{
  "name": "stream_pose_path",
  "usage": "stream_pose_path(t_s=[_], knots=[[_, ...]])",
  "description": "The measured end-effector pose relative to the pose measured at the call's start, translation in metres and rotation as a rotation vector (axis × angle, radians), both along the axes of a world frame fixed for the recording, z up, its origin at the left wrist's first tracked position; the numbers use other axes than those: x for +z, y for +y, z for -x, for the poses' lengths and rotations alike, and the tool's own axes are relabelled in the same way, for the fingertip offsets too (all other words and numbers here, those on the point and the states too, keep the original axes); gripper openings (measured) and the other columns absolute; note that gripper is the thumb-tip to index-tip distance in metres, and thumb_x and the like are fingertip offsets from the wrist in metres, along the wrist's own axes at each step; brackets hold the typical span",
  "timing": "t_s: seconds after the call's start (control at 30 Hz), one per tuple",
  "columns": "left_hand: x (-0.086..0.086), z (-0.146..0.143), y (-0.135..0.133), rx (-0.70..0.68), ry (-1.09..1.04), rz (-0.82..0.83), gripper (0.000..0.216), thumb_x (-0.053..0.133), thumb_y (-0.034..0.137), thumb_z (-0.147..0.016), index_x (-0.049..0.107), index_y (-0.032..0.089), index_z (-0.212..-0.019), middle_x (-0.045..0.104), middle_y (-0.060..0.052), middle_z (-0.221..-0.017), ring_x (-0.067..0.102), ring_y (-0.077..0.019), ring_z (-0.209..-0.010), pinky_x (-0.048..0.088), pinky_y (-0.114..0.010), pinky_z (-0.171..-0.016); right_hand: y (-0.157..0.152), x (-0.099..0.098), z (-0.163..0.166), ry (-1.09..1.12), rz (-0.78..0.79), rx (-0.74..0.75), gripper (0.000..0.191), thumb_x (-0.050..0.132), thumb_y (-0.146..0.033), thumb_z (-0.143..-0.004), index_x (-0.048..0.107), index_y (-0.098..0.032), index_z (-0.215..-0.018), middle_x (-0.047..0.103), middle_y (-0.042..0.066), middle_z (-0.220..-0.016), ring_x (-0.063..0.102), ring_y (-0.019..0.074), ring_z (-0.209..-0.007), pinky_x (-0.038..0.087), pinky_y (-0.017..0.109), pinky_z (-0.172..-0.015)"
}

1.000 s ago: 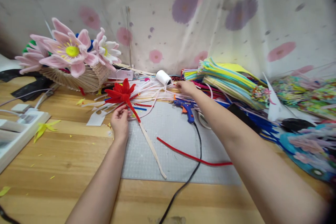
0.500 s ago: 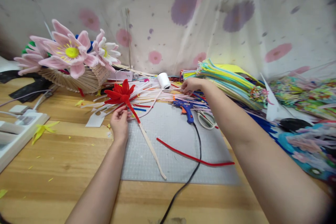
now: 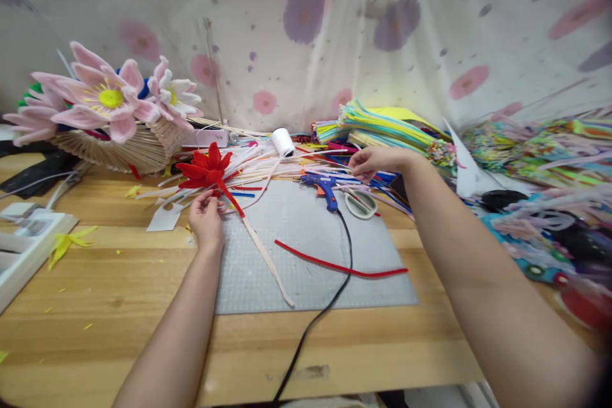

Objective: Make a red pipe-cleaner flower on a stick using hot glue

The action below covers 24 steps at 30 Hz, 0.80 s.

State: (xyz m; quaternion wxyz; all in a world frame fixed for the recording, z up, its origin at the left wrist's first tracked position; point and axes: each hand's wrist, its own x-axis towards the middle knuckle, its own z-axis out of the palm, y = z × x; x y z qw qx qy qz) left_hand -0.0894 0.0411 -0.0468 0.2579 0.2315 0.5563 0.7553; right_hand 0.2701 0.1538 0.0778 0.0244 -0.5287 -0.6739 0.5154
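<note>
A red fuzzy pipe-cleaner flower [image 3: 205,169] stands tilted at the left of the mat, its pale stem [image 3: 262,248] slanting down across the grey cutting mat [image 3: 306,293]. My left hand [image 3: 206,217] is closed just under the petals, fingertips at the upper stem. Beyond the mat, my right hand [image 3: 370,162] reaches over a heap of loose pipe cleaners [image 3: 268,169], fingers pinched together; what they hold is too small to make out. A blue glue gun [image 3: 322,188] and scissors [image 3: 361,204] lie below that hand. One red pipe cleaner [image 3: 335,264] rests on the mat.
Pink fuzzy flowers [image 3: 109,99] top a stick basket [image 3: 129,146] at the back left. A power strip [image 3: 38,242] lies on the left. Bundled pipe cleaners [image 3: 392,124] fill the back right. A white roll [image 3: 283,141] stands behind the mat, and a black cord [image 3: 310,325] crosses it.
My right hand has moved to the right over the pipe cleaners, away from the white roll. My left hand stays by the red flower. The whole view has shifted to the right.
</note>
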Motion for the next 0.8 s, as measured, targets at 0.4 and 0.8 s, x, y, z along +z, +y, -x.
stream_pose_path(t_s=[0.4,0.8], knots=[[-0.002,-0.002,-0.004,0.003,0.075,0.028,0.018,0.052,0.014,-0.065,0.056,0.014,-0.083,0.051,0.002,-0.066,0.049,-0.0062,-0.052,0.040,-0.017,-0.044,-0.044,-0.008,-0.007,0.000,-0.111,-0.212,0.020,0.075,-0.020,-0.054,0.058,-0.015,-0.064,0.058,0.002,-0.057,0.055,0.0116,-0.052,0.048,0.025,-0.050],[0.016,-0.020,-0.034,0.074,0.930,-0.039,0.024,0.048,0.023,-0.079,0.059,0.016,-0.099,0.053,-0.010,-0.098,0.051,-0.0176,-0.094,0.044,-0.032,-0.082,-0.089,0.013,-0.071,0.017,0.045,-0.178,0.032,0.072,-0.036,-0.060,0.057,-0.016,-0.079,0.057,0.000,-0.065,0.052,0.0083,-0.054,0.044,0.023,-0.053]])
